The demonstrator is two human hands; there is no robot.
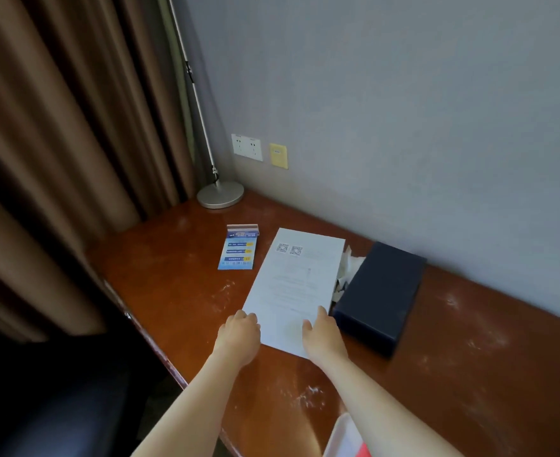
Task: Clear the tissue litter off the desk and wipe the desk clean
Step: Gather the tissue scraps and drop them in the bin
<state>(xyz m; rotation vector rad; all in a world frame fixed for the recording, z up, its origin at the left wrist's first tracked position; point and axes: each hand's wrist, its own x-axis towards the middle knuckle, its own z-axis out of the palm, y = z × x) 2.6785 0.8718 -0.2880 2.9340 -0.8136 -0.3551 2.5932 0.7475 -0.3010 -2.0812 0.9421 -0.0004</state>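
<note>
A white printed sheet (296, 278) with two QR codes lies on the reddish-brown wooden desk (179, 275). My left hand (239, 334) holds the sheet's near left corner, fingers curled at its edge. My right hand (323, 336) lies on the sheet's near right part; its finger pose is unclear. Crumpled white tissue (346, 268) shows between the sheet and a dark blue box (382, 291). White dusty smears (308, 395) mark the desk near its front edge and at the right.
A blue leaflet in a clear stand (239, 250) lies left of the sheet. A lamp base (221, 194) with a slanted pole stands in the back corner by brown curtains (57, 143). Wall sockets (247, 147) sit above the desk. A white and red object (347, 437) shows at the bottom edge.
</note>
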